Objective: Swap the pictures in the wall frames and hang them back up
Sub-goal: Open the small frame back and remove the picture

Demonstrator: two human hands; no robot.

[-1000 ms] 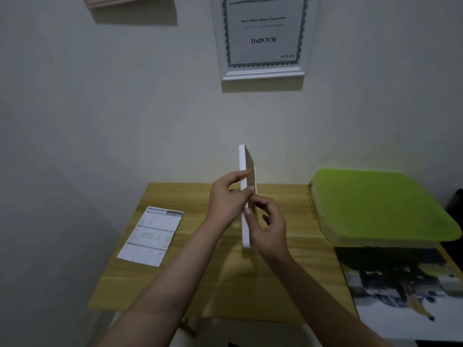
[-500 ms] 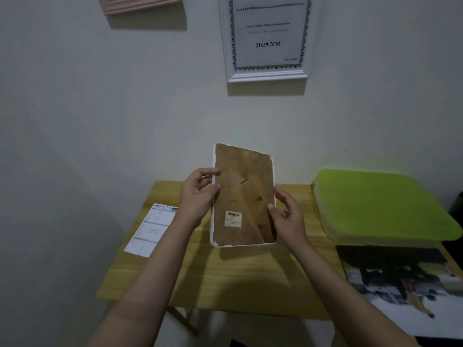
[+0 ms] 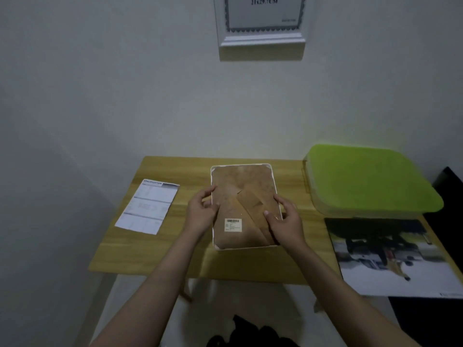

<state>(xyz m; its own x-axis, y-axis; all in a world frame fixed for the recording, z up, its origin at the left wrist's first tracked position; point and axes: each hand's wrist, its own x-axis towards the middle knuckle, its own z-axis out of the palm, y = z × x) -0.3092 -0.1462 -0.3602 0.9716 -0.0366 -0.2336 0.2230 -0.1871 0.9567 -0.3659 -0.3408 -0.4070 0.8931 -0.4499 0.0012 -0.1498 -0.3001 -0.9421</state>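
Left hand [image 3: 200, 216] grips the left edge of the small frame [image 3: 240, 194], thumb curled over onto the brown backing, fingers wrapped at the rim. Right hand [image 3: 284, 224] holds the frame's right edge, thumb laid flat on the backing, fingers curled round the side. The small frame is face down, back toward the camera, over the middle of the bench [image 3: 175, 256]; whether it touches the wood I cannot tell. Its look: a thin white rim with rounded corners, mottled brown board backing, a lighter brown fold-out stand [image 3: 253, 206] lying diagonally across it, and a white barcode sticker [image 3: 233, 224] low on the backing between the two hands. To the frame's left, apart from it, a printed specification sheet [image 3: 149, 206] lies flat on the bench. To the frame's right sits a box with a lime-green lid [image 3: 370, 179], and nearer the camera than that box a large photo print [image 3: 390, 256] overhangs the bench edge. Above the frame, on the wall [image 3: 125, 83], hangs a white frame [image 3: 261, 42] holding a bordered sheet with size lettering.
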